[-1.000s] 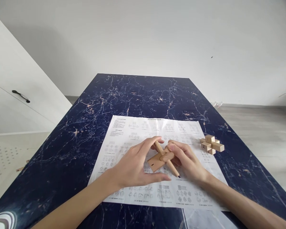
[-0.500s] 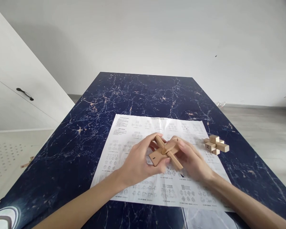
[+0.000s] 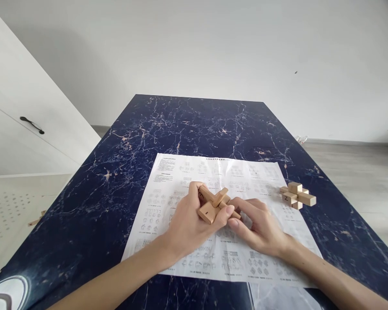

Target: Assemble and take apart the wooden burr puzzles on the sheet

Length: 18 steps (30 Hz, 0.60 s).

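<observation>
Above the printed instruction sheet (image 3: 168, 165), a wooden interlocking puzzle (image 3: 218, 199) is held between both hands. Crossed bars and a flat slotted piece make it up, and a dark marking shows on one bar. My left hand (image 3: 189, 217) is closed round its left side, thumb along the near edge. The fingers of my right hand (image 3: 257, 221) pinch the end of the bar that points right and toward me. Part of the puzzle is hidden behind the fingers.
A second wooden burr puzzle (image 3: 295, 196), assembled, sits at the sheet's right edge. The dark blue marbled table (image 3: 187, 125) extends to a white wall. A white cabinet (image 3: 45, 112) with a black handle stands left. A round white object (image 3: 8, 292) shows at lower left.
The puzzle has turned in my hands, and a slim bar now stands up at an angle on top. My right hand has shifted from the puzzle's far right side to a bar's near end.
</observation>
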Each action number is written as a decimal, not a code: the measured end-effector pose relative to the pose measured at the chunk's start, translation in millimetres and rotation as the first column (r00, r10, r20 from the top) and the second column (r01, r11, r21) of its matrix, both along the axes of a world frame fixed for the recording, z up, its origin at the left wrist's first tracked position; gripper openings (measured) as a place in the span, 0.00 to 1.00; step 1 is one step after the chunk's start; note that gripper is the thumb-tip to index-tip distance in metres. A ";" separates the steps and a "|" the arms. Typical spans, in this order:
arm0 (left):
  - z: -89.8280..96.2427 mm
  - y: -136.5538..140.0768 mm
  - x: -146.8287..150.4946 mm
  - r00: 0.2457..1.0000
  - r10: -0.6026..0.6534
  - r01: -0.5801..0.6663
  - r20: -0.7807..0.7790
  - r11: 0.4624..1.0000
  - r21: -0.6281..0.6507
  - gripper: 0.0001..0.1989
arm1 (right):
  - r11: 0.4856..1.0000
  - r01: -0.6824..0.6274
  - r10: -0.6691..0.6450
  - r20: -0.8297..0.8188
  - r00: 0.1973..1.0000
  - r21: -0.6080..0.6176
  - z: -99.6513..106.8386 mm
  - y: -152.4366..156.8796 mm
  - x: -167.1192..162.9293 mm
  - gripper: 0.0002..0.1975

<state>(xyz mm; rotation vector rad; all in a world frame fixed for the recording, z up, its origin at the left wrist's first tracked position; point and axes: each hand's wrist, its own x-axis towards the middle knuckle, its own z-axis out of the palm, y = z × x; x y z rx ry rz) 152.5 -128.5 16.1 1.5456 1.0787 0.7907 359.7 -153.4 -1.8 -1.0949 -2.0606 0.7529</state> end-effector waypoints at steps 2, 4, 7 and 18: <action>0.8 2.0 -1.7 0.998 -0.035 0.036 0.052 0.999 -0.021 0.24 | 1.000 0.009 -0.009 0.001 1.000 0.001 1.1 -0.8 -1.3 0.19; 2.0 4.8 -4.1 0.990 -0.077 0.083 0.117 0.995 -0.051 0.24 | 0.998 0.037 -0.038 -0.022 0.999 -0.041 4.2 -1.4 -3.4 0.20; 5.1 8.2 -7.3 0.976 -0.112 0.132 0.186 0.986 -0.100 0.27 | 0.979 0.098 -0.117 -0.099 0.988 -0.178 9.9 -0.3 -5.9 0.24; 4.2 20.2 -12.2 0.960 -0.154 0.182 0.234 0.978 -0.106 0.26 | 0.903 0.097 -0.263 -0.359 0.895 -0.419 14.5 6.7 -4.4 0.28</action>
